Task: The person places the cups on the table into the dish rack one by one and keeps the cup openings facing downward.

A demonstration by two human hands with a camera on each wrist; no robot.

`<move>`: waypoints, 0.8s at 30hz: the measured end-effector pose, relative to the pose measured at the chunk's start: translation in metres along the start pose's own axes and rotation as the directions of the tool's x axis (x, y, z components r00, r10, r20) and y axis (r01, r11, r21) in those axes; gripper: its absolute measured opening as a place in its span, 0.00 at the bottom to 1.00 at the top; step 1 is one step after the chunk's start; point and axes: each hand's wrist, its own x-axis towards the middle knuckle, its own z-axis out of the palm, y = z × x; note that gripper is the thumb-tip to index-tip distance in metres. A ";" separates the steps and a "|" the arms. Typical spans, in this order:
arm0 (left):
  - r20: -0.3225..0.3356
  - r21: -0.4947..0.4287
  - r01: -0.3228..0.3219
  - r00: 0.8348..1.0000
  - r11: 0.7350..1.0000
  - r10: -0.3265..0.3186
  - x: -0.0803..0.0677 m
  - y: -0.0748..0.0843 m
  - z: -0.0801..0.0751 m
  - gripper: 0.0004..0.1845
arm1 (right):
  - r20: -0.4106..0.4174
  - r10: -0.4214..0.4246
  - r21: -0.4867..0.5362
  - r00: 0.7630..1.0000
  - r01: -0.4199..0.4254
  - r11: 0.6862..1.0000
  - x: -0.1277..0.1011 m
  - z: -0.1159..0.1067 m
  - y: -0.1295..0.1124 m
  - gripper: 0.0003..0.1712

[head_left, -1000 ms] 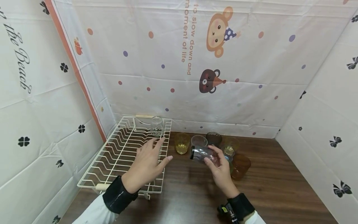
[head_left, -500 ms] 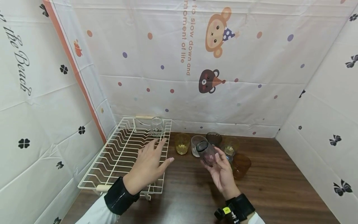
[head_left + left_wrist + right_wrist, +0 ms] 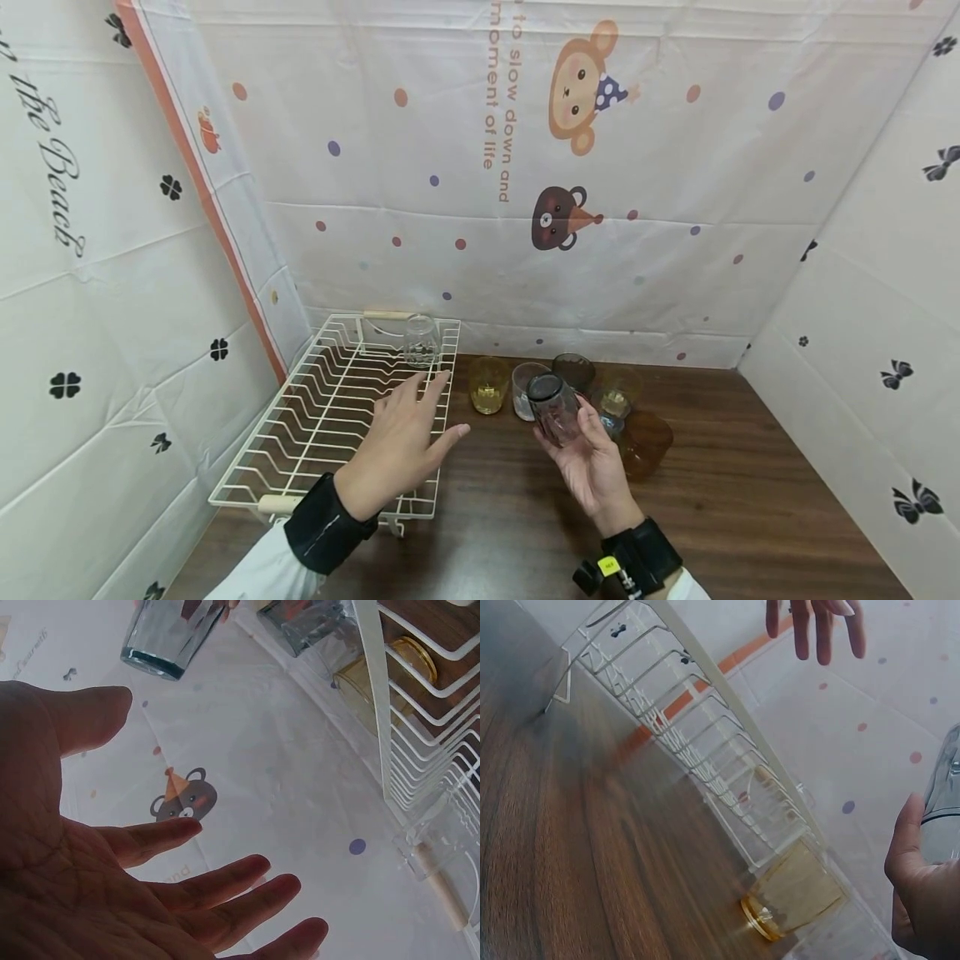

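My right hand [image 3: 596,479] grips a smoky grey drinking glass [image 3: 553,410], its thick base tipped up toward the head camera. In the right wrist view that glass [image 3: 941,832] shows only in part, at the right edge. Fingers spread and holding nothing, my left hand [image 3: 397,446] hovers over the right side of a white wire dish rack [image 3: 330,400]. A clear glass [image 3: 422,340] stands in the rack's far right corner. Between rack and right hand, a yellow glass [image 3: 488,385] and another clear glass [image 3: 525,390] stand on the wooden table.
Behind the right hand stand a dark glass [image 3: 573,372], a pale yellowish glass [image 3: 617,400] and an amber glass [image 3: 647,442]. A printed white cloth [image 3: 637,292] rises behind the table and along both sides.
The grey glass has gone from lying nearly sideways to base-up and tilted, as the right hand turned palm upward. My left hand has shifted slightly to the right, still spread.
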 end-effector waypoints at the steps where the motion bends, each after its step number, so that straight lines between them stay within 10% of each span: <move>1: -0.002 -0.005 -0.001 1.000 1.000 0.001 0.000 0.001 0.000 0.42 | -0.002 0.002 0.002 1.000 -0.002 1.000 0.000 0.001 0.000 0.18; 10: 0.001 -0.060 -0.010 1.000 0.998 0.010 0.006 0.014 0.002 0.43 | 0.018 0.027 0.043 0.999 -0.028 0.999 -0.002 0.002 0.008 0.16; 24: 0.056 -0.172 -0.214 0.972 0.962 0.227 0.020 0.046 0.025 0.40 | 0.160 0.058 0.084 0.985 -0.072 0.994 -0.007 0.009 0.024 0.19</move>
